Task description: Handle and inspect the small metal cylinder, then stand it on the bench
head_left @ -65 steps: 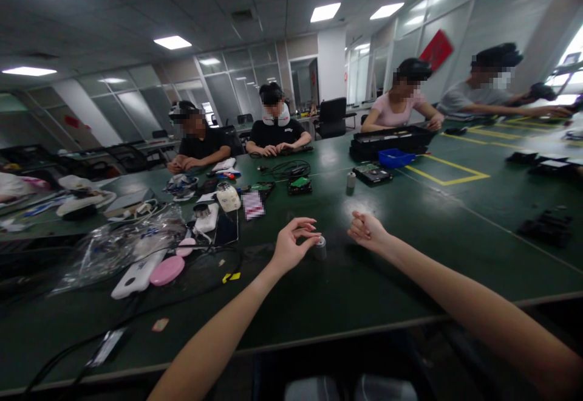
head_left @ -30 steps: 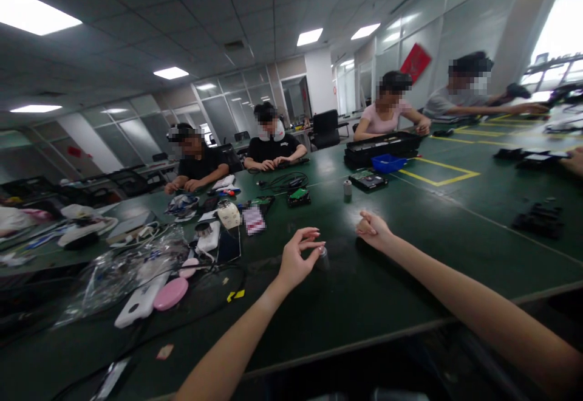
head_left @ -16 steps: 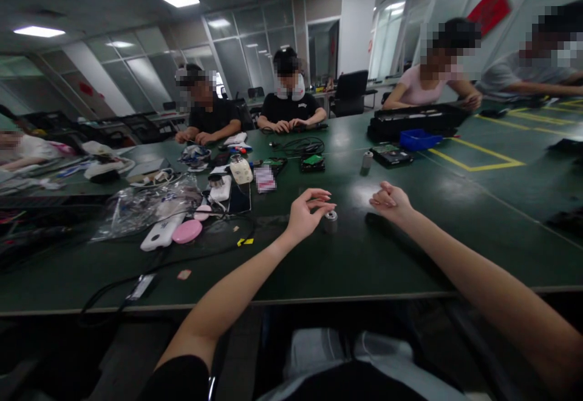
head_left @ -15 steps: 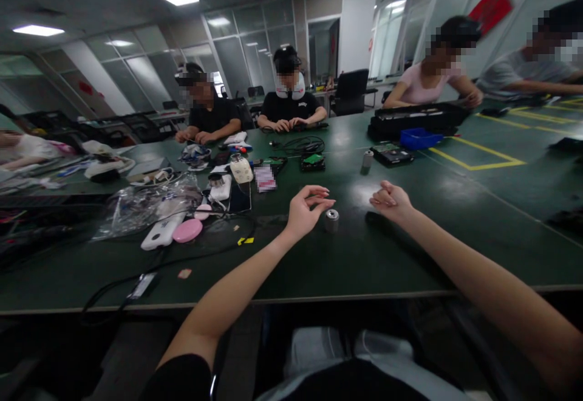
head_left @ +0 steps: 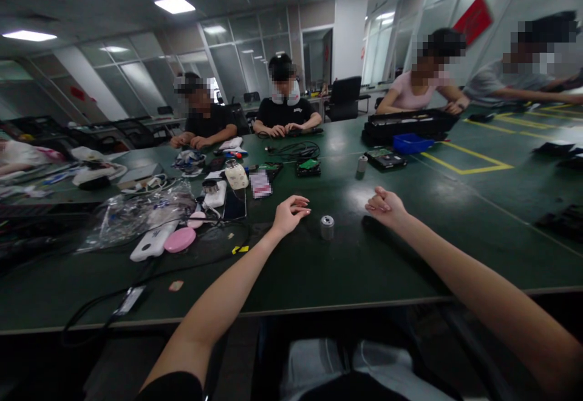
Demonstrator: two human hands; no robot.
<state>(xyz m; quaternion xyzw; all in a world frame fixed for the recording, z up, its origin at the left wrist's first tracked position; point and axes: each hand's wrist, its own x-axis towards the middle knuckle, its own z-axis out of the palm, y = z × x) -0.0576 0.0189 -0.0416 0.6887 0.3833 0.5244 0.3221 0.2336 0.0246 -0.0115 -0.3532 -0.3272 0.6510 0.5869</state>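
Observation:
A small silver metal cylinder [head_left: 327, 229] stands upright on the green tabletop between my two hands. My left hand [head_left: 290, 215] is just left of it, not touching, with thumb and fingers apart and nothing visible between them. To the right of the cylinder, my right hand [head_left: 386, 206] is held above the table with its fingers curled closed. Whatever those fingers may hold is hidden. A second, similar metal cylinder [head_left: 362, 164] stands farther back, beyond my right hand.
On the left lie a clear plastic bag [head_left: 136, 215], a white power bank-like device [head_left: 153, 242], a pink round object [head_left: 180, 239] and cables. Farther back are green circuit-board units [head_left: 308, 167] and a blue tray [head_left: 412, 143]. Several people sit across the table.
My left hand has moved left, away from the near cylinder, which stays standing. My right hand keeps its curled pose. The whole view has shifted slightly.

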